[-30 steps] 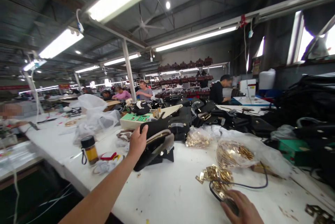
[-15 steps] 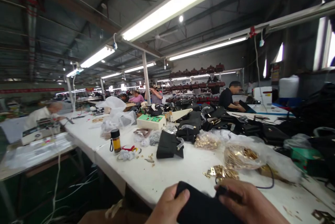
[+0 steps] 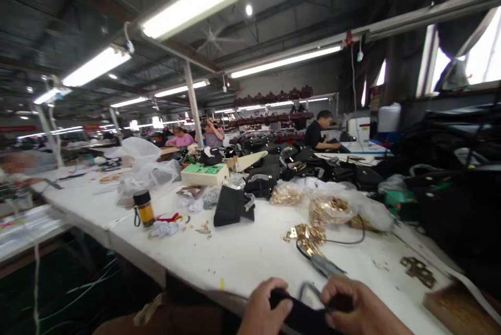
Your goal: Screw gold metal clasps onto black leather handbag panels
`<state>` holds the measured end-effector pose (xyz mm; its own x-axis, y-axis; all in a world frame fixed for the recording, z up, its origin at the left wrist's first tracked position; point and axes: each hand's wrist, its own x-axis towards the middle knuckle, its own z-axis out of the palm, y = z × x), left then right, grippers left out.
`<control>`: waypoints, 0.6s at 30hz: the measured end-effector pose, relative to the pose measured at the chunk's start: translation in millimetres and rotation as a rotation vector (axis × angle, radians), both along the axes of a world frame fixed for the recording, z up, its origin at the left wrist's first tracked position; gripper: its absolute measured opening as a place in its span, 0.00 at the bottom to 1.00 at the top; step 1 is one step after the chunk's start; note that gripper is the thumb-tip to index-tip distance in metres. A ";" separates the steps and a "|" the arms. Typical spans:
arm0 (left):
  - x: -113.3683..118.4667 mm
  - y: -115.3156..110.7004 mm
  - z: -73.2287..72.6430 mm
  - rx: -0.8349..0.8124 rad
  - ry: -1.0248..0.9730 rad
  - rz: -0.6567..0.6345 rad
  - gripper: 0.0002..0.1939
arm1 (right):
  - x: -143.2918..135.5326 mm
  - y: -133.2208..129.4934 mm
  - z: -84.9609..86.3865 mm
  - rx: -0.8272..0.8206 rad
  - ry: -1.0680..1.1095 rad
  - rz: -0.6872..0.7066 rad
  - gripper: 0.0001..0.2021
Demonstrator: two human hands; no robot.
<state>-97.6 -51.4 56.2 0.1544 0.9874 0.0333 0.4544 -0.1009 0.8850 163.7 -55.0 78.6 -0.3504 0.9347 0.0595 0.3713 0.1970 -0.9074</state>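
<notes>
At the bottom centre, my left hand point(image 3: 265, 308) is closed around one end of a black piece point(image 3: 303, 316). My right hand point(image 3: 358, 306) pinches the other end of the same piece, its thumb and fingers pressed together. A grey loop of cord or strap shows between the two hands. Just beyond my right hand, a grey-handled tool point(image 3: 323, 263) lies on the white table point(image 3: 176, 243). Gold metal pieces point(image 3: 307, 235) are piled past the tool. A black bag point(image 3: 230, 204) stands farther back near the middle.
An amber bottle point(image 3: 144, 208) stands at the left beside red-handled pliers point(image 3: 170, 218). Behind are a green-topped machine point(image 3: 204, 174), plastic bags of gold parts point(image 3: 331, 210) and heaped black bags. A wooden board point(image 3: 462, 306) lies at the right edge. Other people sit in the background.
The view has turned to the right. The black piece sits lower and shows less of its flat face. The grey-handled tool and the wooden board are now visible.
</notes>
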 end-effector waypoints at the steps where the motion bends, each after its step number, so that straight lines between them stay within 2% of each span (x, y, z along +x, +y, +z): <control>1: 5.5 1.3 2.4 0.129 0.097 0.034 0.19 | 3.4 -1.8 8.5 -0.056 0.049 0.007 0.09; 3: 18.6 2.0 9.8 0.346 0.214 -0.007 0.25 | 6.6 -4.7 19.4 -0.084 0.114 -0.026 0.08; 5: 33.1 1.1 18.4 0.487 0.270 -0.134 0.26 | 5.6 -7.5 22.6 -0.051 0.148 -0.100 0.09; 7: 47.6 0.4 24.5 0.595 0.306 -0.228 0.23 | 4.5 -11.3 22.5 -0.013 0.162 -0.176 0.10; 9: 60.4 1.0 25.3 0.665 0.336 -0.277 0.15 | 8.2 -16.7 22.9 -0.021 0.174 -0.227 0.12; 13: 77.3 7.8 11.9 0.647 0.420 -0.391 0.02 | 41.0 -36.6 24.4 -0.146 0.099 -0.268 0.16; 16: 81.3 17.5 3.9 0.561 0.476 -0.410 0.04 | 82.2 -59.9 17.6 -0.240 -0.193 -0.221 0.10; 18: 79.5 25.0 6.2 0.441 0.445 -0.410 0.09 | 108.1 -72.3 12.7 -0.318 -0.418 -0.184 0.06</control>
